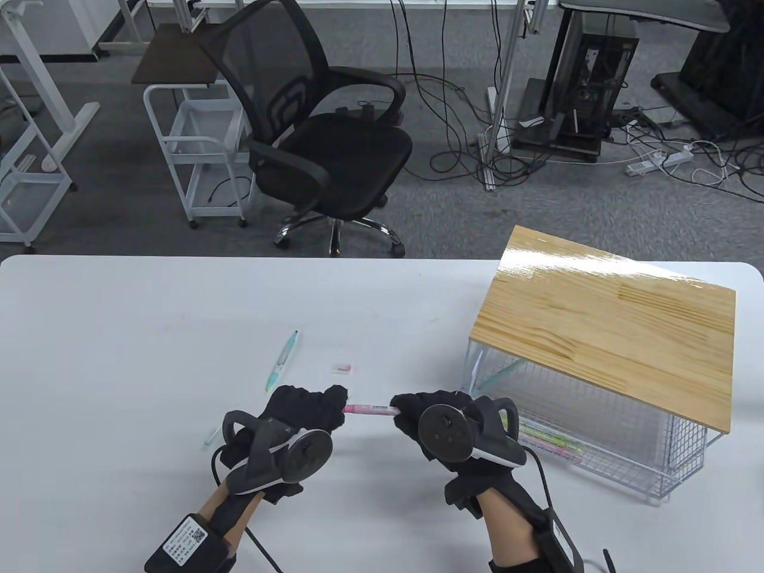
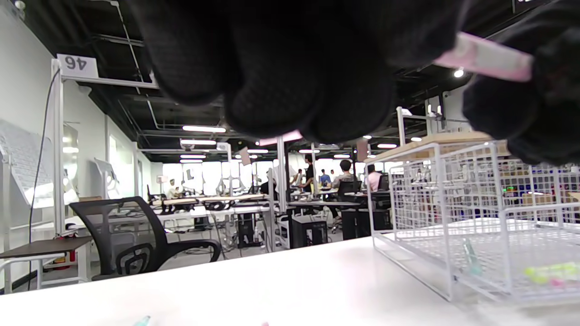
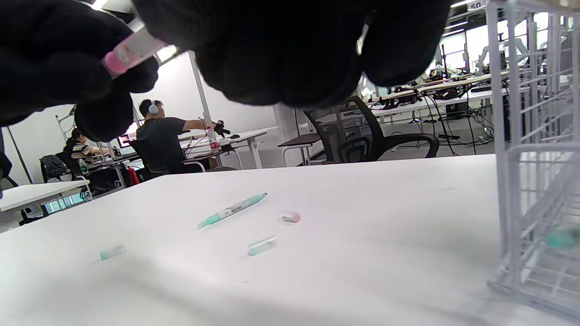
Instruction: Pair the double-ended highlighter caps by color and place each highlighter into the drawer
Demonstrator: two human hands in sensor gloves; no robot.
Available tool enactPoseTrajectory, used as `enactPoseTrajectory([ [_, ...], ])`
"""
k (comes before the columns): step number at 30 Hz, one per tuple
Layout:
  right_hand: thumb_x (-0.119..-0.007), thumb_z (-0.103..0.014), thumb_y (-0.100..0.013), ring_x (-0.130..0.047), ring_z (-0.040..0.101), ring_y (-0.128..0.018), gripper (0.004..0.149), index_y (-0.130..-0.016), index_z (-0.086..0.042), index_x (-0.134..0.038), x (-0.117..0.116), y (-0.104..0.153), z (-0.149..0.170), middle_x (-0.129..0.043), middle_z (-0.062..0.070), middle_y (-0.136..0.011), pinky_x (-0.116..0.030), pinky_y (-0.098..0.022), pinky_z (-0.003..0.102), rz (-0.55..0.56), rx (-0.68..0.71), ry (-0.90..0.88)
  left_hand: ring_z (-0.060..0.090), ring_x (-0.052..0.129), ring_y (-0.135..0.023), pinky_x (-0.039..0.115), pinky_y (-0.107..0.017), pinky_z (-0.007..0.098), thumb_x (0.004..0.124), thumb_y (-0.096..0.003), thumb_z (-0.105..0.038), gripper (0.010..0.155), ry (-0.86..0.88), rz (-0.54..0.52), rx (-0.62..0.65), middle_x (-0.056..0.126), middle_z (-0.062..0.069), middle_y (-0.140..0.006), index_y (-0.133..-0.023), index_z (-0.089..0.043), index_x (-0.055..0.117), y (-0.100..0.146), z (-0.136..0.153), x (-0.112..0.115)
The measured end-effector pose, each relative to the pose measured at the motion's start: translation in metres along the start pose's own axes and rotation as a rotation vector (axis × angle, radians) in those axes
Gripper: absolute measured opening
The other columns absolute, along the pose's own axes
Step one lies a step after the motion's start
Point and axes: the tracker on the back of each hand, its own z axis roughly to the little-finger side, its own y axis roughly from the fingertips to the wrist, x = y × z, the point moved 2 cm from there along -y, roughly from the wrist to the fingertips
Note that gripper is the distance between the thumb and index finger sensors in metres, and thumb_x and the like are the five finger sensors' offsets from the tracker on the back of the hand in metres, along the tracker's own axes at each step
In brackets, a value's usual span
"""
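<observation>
Both hands grip the pink highlighter above the table, left hand on one end, right hand on the other, likely capping it; a pink cap waits beyond.

black mesh office chair behind white table | white wheeled cart left of chair | cables and power strip on grey floor
</observation>
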Motion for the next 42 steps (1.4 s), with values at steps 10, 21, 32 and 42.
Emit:
enactPoseTrajectory([
  [10, -0.064, -0.041, -0.054, -0.095, 0.017, -0.059, 0.046, -0.097, -0.029, -0.074, -0.002, -0.001, 0.001, -0.091, -0.005, -0.073, -0.075, -0.068, 0.050, -0.006, 0.006, -0.024, 0.013, 0.101, -0.058, 0.083, -0.066, 0.046, 0.066, -0.0521, -0.043, 0.048, -0.060, 0.015, 0.004, 0.099, -0.009, -0.068, -0.098, -0.029, 0.071, -0.001, -0.004, 0.003],
  [21, -0.070, -0.046, -0.055, -0.094, 0.021, -0.066, 0.047, -0.100, -0.031, -0.073, 0.006, 0.002, 0.013, -0.090, -0.004, -0.079, -0.073, -0.068, 0.053, 0.028, -0.022, -0.135, 0.012, 0.100, -0.064, 0.081, -0.069, 0.045, 0.068, -0.0494, -0.049, 0.047, 0.014, 0.052, -0.042, 0.099, -0.011, -0.073, -0.095, -0.037, 0.075, -0.007, 0.010, 0.010],
  [32, -0.061, -0.058, -0.054, -0.057, 0.044, -0.112, 0.071, -0.118, -0.036, -0.041, 0.008, 0.004, 0.016, -0.051, 0.008, -0.125, -0.054, -0.076, 0.068, 0.098, -0.024, -0.303, 0.014, 0.098, -0.072, 0.079, -0.071, 0.047, 0.065, -0.0537, -0.044, 0.049, 0.557, 0.140, -0.088, 0.095, -0.010, -0.083, -0.101, -0.031, 0.067, -0.012, 0.029, 0.021],
  [42, -0.075, -0.045, -0.054, -0.064, 0.039, -0.110, 0.049, -0.102, -0.037, -0.070, 0.012, 0.005, 0.013, -0.062, 0.002, -0.120, -0.055, -0.076, 0.068, 0.183, 0.092, -0.728, 0.013, 0.100, -0.067, 0.080, -0.069, 0.047, 0.063, -0.0529, -0.044, 0.050, 0.557, 0.151, 0.059, 0.097, -0.009, -0.079, -0.100, -0.028, 0.069, -0.013, -0.018, 0.036],
])
